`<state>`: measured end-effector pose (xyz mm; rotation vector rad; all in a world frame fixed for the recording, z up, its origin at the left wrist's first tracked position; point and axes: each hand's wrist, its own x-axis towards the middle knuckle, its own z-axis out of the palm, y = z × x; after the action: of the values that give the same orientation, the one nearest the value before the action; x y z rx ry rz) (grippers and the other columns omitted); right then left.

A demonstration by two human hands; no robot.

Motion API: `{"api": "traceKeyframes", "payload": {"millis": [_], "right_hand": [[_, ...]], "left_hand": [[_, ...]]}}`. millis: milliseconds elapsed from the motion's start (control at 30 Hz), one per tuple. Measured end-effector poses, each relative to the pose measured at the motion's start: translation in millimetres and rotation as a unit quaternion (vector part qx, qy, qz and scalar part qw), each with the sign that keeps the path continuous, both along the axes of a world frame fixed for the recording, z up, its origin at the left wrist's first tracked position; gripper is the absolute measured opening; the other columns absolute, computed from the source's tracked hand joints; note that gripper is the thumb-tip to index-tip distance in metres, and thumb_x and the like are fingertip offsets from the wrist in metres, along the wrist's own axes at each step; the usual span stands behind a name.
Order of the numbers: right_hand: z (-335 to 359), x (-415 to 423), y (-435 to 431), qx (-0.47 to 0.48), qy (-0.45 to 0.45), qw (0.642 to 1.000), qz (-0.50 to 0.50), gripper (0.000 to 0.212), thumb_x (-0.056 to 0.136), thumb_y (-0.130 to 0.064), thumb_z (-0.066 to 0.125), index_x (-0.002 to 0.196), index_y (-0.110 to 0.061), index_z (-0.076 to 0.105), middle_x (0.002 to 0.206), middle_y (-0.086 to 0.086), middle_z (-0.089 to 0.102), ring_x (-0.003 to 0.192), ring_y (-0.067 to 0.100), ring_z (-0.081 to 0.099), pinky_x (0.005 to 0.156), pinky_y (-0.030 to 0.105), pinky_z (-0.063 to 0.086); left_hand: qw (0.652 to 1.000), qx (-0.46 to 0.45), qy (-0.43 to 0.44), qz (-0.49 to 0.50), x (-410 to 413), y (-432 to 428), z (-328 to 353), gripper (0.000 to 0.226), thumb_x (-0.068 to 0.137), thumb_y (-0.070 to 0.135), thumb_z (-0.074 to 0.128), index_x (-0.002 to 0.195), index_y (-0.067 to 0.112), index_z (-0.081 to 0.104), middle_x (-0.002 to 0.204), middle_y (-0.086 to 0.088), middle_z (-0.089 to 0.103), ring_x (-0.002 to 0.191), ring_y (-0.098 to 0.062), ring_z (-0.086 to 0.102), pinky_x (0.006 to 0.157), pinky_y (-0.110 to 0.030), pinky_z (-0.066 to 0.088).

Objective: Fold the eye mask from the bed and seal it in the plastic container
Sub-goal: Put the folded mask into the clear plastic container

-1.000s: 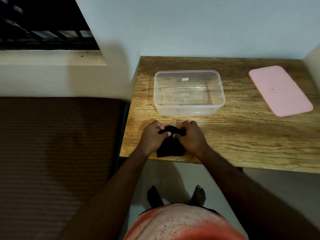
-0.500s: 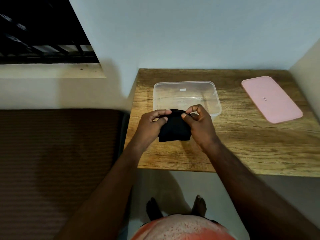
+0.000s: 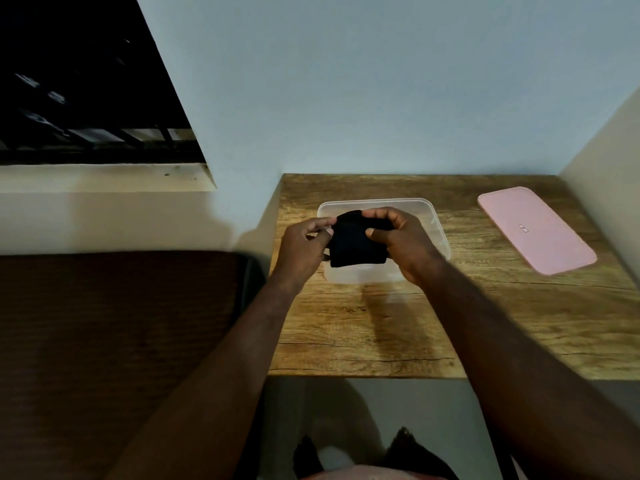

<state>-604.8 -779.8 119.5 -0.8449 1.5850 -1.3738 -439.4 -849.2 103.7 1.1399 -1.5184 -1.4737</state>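
The folded black eye mask hangs over the open clear plastic container, which stands on the wooden table. My left hand pinches the mask's left edge. My right hand grips its right side from above, thumb on the front. The hands and mask hide most of the container's inside. The pink lid lies flat on the table at the far right, apart from the container.
A brown bed fills the left, right against the table's left edge. A barred dark window with a pale sill sits above it. Walls close the table at the back and right. My feet show on the floor below.
Both hands lifted the mask off the table's near edge and carried it away from me, from in front of the container to over its opening. The view tilted up.
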Motion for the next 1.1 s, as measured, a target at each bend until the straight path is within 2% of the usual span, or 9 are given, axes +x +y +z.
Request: {"api": "traceKeyframes", "payload": {"millis": [133,233,367,467,633,767,833,933,1100], "right_hand": [[-7.2,-18.5,-17.6,0.027,0.027,0.999,-0.02,0.034,0.089,0.007,0.06,0.103,-0.022,0.07,0.102,-0.001,0.07,0.098,0.017,0.066,0.064,0.026,0.055],[-22.3,-30.5,-31.8,0.067,0.075,0.995,-0.002,0.033,0.09,0.008,0.058,0.106,-0.02,0.068,0.107,0.002,0.068,0.099,0.016,0.063,0.075,0.029,0.056],[-43.5,-31.0,-51.8,0.104,0.103,0.988,0.054,0.034,0.09,0.008,0.057,0.11,-0.017,0.067,0.115,0.007,0.066,0.103,0.017,0.062,0.084,0.031,0.056],[-55.9,-27.8,-65.3,0.132,0.135,0.975,0.117,0.038,0.09,0.004,0.06,0.12,-0.018,0.063,0.122,0.006,0.064,0.112,0.023,0.06,0.093,0.04,0.055],[-66.9,-32.0,-76.3,0.194,0.379,0.877,0.225,0.061,0.083,-0.017,0.076,0.139,-0.019,0.052,0.135,0.011,0.054,0.121,0.028,0.054,0.101,0.037,0.047],[-60.1,-29.9,-74.1,0.124,0.572,0.775,0.238,0.058,0.083,-0.038,0.073,0.136,-0.026,0.054,0.13,0.009,0.053,0.12,0.03,0.047,0.098,0.045,0.046],[-57.6,-23.9,-74.2,0.111,0.576,0.762,0.275,0.059,0.083,-0.04,0.072,0.138,-0.026,0.052,0.129,0.009,0.054,0.119,0.029,0.047,0.096,0.045,0.046],[-59.9,-19.6,-76.4,0.16,0.538,0.766,0.314,0.065,0.083,-0.037,0.074,0.142,-0.024,0.048,0.133,0.011,0.051,0.121,0.031,0.046,0.1,0.045,0.046],[-62.5,-21.8,-79.1,0.149,0.52,0.758,0.364,0.067,0.082,-0.032,0.076,0.143,-0.025,0.049,0.141,0.013,0.046,0.126,0.032,0.045,0.106,0.04,0.042]], "left_hand": [[0.985,-0.071,-0.133,0.077,-2.6,-16.0,-15.4,0.028,0.09,0.012,0.06,0.117,0.013,0.066,0.111,-0.003,0.068,0.096,-0.011,0.06,0.076,-0.02,0.046],[0.98,-0.06,-0.179,0.066,-10.2,-18.8,-24.1,0.033,0.09,0.018,0.063,0.122,0.01,0.063,0.113,-0.006,0.067,0.093,-0.012,0.058,0.077,-0.024,0.045],[0.98,-0.032,-0.183,0.066,-14.4,-17.2,-33.9,0.03,0.093,0.016,0.059,0.122,0.012,0.062,0.11,-0.007,0.069,0.095,-0.019,0.065,0.082,-0.034,0.055],[0.984,-0.009,-0.163,0.076,-12.9,-16.4,-37.5,0.027,0.093,0.016,0.058,0.12,0.017,0.063,0.095,0.0,0.069,0.082,-0.013,0.067,0.069,-0.029,0.058],[0.983,0.007,-0.162,0.081,-12.9,-15.4,-37.2,0.026,0.094,0.016,0.059,0.119,0.018,0.063,0.089,0.003,0.066,0.076,-0.013,0.067,0.063,-0.038,0.061],[0.983,0.013,-0.162,0.09,-16.3,-15.8,-36.8,0.027,0.094,0.016,0.06,0.121,0.017,0.063,0.089,0.002,0.065,0.07,-0.008,0.065,0.05,-0.028,0.058],[0.983,0.016,-0.156,0.095,-17.1,-16.0,-37.1,0.027,0.094,0.016,0.061,0.12,0.017,0.063,0.089,-0.001,0.066,0.068,-0.006,0.065,0.047,-0.025,0.056],[0.984,0.019,-0.149,0.097,-18.7,-15.3,-37.5,0.026,0.094,0.017,0.061,0.12,0.017,0.063,0.09,-0.004,0.066,0.066,-0.006,0.064,0.046,-0.024,0.055],[0.985,0.018,-0.143,0.094,-18.7,-14.8,-37.4,0.027,0.095,0.016,0.059,0.122,0.016,0.061,0.093,-0.01,0.068,0.071,-0.015,0.067,0.048,-0.025,0.056]]}}
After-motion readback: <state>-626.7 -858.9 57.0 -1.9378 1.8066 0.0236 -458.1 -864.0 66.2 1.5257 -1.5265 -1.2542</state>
